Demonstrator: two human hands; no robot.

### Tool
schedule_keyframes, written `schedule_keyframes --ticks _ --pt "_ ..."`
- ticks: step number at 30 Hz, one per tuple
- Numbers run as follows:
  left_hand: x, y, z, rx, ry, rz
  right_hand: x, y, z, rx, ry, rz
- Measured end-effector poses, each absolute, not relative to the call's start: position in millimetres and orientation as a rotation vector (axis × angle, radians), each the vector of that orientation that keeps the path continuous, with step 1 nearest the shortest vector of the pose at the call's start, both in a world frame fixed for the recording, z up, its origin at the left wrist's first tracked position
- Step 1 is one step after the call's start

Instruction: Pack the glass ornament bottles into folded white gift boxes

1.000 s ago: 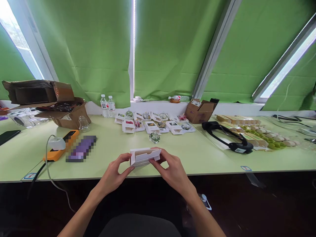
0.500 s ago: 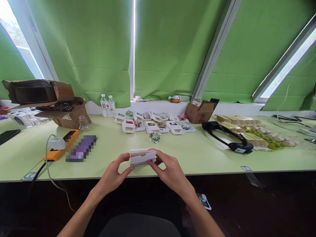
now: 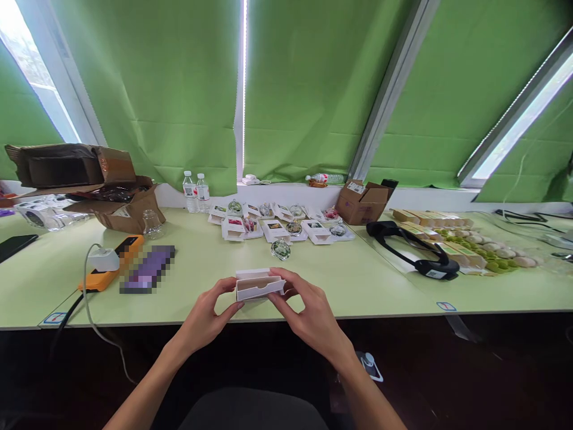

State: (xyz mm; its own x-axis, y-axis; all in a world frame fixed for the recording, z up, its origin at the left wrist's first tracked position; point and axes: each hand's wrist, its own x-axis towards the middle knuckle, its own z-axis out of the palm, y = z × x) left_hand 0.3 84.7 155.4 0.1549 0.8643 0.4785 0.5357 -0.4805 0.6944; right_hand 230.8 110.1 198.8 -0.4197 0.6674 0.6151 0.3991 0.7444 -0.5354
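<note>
Between my two hands, near the table's front edge, is a small white cardboard box with its open side turned up toward me. My left hand pinches its left end between thumb and fingers. On the right end, my right hand grips with the thumb in front and the fingers behind. Just beyond the box lies a round clear ornament with green and white inside. Farther back stand several white boxes with picture labels, each beside a similar round ornament.
Left on the table are a purple pixelated object, an orange power strip, a glass jar and cardboard boxes. Two water bottles stand behind. To the right are a black headset, a brown carton and egg trays.
The white box has tilted slightly, so more of its open inside shows. My right fingers have shifted a little at its right end; the other things stay put.
</note>
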Motion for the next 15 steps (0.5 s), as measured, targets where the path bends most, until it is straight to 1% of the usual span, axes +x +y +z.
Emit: schedule_keyframes --ticks 15 --pt "0.6 84.7 158.1 2.051 1.336 1.237 231.1 103.5 203.9 -0.609 -1.994 0.333"
